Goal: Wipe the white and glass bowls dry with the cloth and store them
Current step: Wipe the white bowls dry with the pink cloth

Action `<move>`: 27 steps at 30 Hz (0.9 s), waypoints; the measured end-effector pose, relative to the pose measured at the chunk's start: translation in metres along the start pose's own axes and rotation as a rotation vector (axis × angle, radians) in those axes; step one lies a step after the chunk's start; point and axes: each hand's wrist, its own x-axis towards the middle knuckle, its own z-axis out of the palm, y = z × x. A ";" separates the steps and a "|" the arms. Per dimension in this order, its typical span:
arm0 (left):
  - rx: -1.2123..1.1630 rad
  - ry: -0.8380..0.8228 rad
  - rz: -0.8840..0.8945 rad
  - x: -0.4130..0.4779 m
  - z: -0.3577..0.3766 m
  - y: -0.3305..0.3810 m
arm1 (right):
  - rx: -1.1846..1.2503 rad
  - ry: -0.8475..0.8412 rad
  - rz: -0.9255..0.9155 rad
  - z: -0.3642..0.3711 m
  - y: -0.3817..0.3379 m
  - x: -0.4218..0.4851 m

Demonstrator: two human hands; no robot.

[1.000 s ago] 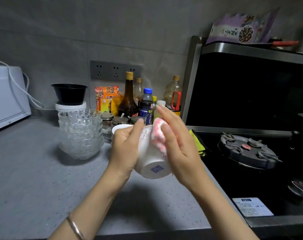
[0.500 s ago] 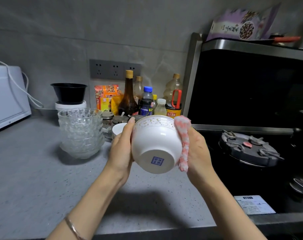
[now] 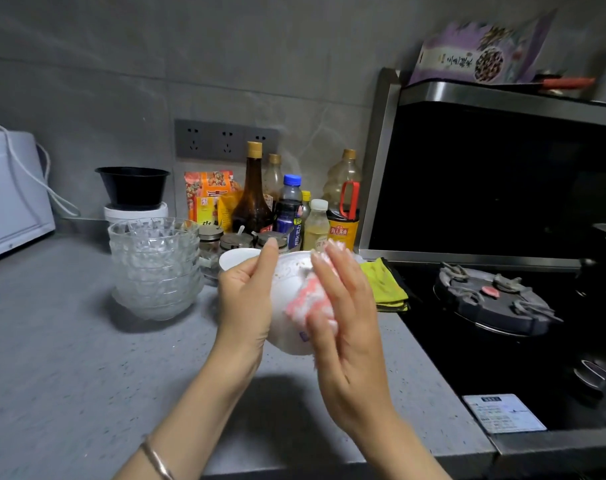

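Note:
My left hand (image 3: pixel 247 299) grips a white bowl (image 3: pixel 289 292) with a patterned rim, tilted so its base faces me above the grey counter. My right hand (image 3: pixel 346 313) presses a pink and white cloth (image 3: pixel 310 303) flat against the bowl's outer wall, covering most of its right side. A second white bowl (image 3: pixel 237 257) stands on the counter just behind my left hand. A stack of several glass bowls (image 3: pixel 156 268) sits on the counter to the left.
Bottles and jars (image 3: pixel 291 209) line the wall behind the bowls. A folded yellow cloth (image 3: pixel 386 284) lies at the counter's right edge beside a black stove (image 3: pixel 495 299). A white appliance (image 3: pixel 10 188) stands far left; a black bowl (image 3: pixel 132 185) rests on a white tub.
My right hand has swung with the cloth from the bowl's right rim across its outer wall, now hiding most of the base. My left hand has kept hold of the bowl.

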 end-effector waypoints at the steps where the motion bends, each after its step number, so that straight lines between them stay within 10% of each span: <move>1: 0.007 -0.003 -0.004 0.000 0.001 -0.001 | -0.054 -0.003 -0.033 -0.001 -0.001 0.001; 5: 0.039 -0.056 0.002 -0.003 0.004 -0.004 | -0.141 -0.006 -0.107 -0.008 0.002 0.017; 17: -0.249 -0.052 -0.057 -0.006 -0.002 -0.002 | 0.894 0.147 0.715 0.002 -0.002 0.013; 27: 0.248 -0.429 -0.347 0.014 -0.025 0.000 | 0.521 0.190 0.335 -0.016 0.007 0.035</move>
